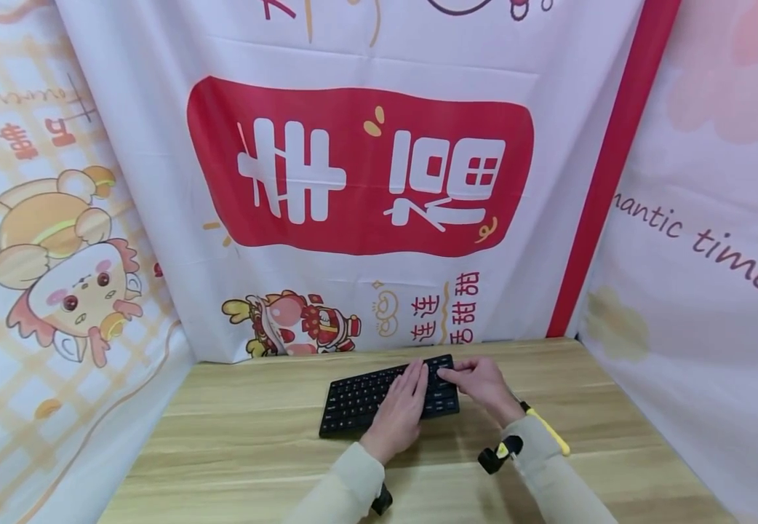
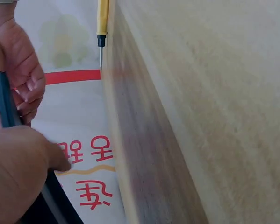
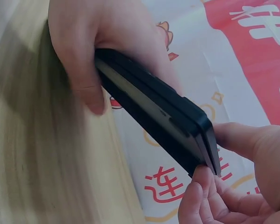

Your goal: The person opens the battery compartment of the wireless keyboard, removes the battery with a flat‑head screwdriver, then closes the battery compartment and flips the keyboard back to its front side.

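A black keyboard (image 1: pixel 359 400) is held at a slant above the wooden table, part of its underside (image 3: pixel 144 121) facing the right wrist camera. My left hand (image 1: pixel 397 415) grips it across the middle, fingers flat over the keys and thumb (image 3: pixel 90 95) under the near edge. At the keyboard's right end, my right hand (image 1: pixel 484 384) pinches the corner, thumb on top and fingers (image 3: pixel 203 191) below. The left wrist view catches the left hand (image 2: pixel 18 172) close up, with the keyboard's dark edge (image 2: pixel 9 105) running between both hands.
A screwdriver (image 2: pixel 102 21) with a yellow handle lies on the table by the right wrist, partly covered by the sleeve in the head view. The wooden table (image 1: pixel 235 451) meets printed cloth walls (image 1: pixel 156 182) at the back and both sides.
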`<state>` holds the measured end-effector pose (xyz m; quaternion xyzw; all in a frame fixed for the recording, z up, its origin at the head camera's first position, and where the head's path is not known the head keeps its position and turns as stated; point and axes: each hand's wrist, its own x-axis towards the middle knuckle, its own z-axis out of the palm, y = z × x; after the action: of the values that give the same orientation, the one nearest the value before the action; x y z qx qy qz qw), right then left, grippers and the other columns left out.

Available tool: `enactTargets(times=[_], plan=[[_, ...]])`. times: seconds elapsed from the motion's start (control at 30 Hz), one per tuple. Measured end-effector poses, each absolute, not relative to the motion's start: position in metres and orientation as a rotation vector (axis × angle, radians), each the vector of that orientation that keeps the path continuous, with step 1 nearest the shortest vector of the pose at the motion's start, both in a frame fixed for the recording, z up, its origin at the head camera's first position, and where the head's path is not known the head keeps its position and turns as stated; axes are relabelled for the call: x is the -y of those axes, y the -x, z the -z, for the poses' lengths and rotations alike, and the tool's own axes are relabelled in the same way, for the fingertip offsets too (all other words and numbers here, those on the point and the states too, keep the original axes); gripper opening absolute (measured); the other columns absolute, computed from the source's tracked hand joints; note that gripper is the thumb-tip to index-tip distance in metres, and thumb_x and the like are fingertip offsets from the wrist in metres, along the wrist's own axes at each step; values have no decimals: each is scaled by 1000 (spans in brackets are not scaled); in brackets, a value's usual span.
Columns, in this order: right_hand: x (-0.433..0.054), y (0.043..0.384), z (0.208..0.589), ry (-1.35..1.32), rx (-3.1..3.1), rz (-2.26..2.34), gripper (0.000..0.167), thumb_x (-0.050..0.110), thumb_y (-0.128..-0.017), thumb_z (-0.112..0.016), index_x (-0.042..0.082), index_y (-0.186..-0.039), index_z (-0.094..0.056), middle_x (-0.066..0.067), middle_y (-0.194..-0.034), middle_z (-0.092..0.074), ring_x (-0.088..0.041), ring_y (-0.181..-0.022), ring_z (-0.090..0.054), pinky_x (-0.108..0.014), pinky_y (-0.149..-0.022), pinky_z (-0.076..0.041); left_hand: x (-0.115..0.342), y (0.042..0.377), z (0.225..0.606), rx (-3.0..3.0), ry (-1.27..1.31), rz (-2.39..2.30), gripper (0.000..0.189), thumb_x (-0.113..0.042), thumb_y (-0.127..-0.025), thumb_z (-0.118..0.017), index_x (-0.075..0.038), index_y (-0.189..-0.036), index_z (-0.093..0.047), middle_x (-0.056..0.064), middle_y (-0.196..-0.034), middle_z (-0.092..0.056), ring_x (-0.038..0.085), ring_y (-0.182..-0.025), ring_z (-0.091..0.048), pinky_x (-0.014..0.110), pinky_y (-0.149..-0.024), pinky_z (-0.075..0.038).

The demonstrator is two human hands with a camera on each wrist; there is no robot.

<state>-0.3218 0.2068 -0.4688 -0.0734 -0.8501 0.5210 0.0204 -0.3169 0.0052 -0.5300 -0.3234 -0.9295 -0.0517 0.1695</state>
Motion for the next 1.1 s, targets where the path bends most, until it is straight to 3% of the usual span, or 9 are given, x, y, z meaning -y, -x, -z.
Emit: enactTargets(times=[0.23,0.5,0.6,0.7,0.83,0.93,1.03,1.1], plan=[[-210,319,455,120,2625,-1711,48,42,-97,-76,-1,-120,-74,-16,-114,-78,-20,-96,-76,-34,-84,-65,3,315,517,2540,930,234,80,10,-91,-69,6,-162,-32,24,-169,-34,36,-157,-38,48,-125,-40],[-223,322,451,15,2652,-1806,57,44,-105,-65,-8,-127,-68,-21,-112,-78,-27,-101,-78,-35,-89,-65,29,324,478,2459,914,675,92,23,-83,-63,6,-164,-23,24,-172,-24,38,-159,-32,48,-127,-33],[-223,323,458,-32,2678,-1809,57,43,-106,-63,-10,-128,-67,-22,-111,-77,-30,-102,-78,-37,-89,-65,37,327,462,2355,909,876,90,22,-87,-60,3,-166,-22,23,-171,-28,40,-157,-36,49,-126,-35],[-218,324,468,-90,2702,-1820,59,42,-109,-59,-13,-129,-65,-26,-112,-76,-33,-102,-77,-40,-92,-64,45,328,448,2252,856,1148,81,14,-97,-55,-6,-168,-22,23,-169,-35,42,-148,-48,53,-120,-43],[-206,323,483,-155,2725,-1858,60,39,-110,-55,-17,-130,-62,-32,-118,-73,-38,-107,-76,-47,-99,-61,54,325,438,2153,619,1521,56,-3,-107,-53,-8,-162,-40,26,-150,-57,41,-127,-64,56,-106,-54],[-197,321,493,-181,2722,-1900,59,37,-111,-55,-18,-130,-61,-34,-121,-71,-41,-110,-74,-50,-102,-59,59,322,436,2072,389,1789,39,-13,-108,-56,0,-144,-55,26,-130,-68,36,-116,-68,48,-101,-56],[-187,318,503,-197,2709,-1929,61,39,-111,-55,-18,-130,-61,-33,-120,-72,-41,-110,-74,-50,-102,-60,62,322,438,1907,204,2053,34,-16,-107,-57,3,-136,-58,24,-128,-69,27,-115,-68,33,-100,-56],[-180,317,510,-217,2684,-1959,60,38,-111,-54,-18,-130,-61,-33,-119,-72,-43,-111,-74,-50,-101,-60,63,322,441,1750,110,2214,35,-14,-107,-57,2,-138,-56,22,-133,-67,21,-117,-67,26,-99,-56]])
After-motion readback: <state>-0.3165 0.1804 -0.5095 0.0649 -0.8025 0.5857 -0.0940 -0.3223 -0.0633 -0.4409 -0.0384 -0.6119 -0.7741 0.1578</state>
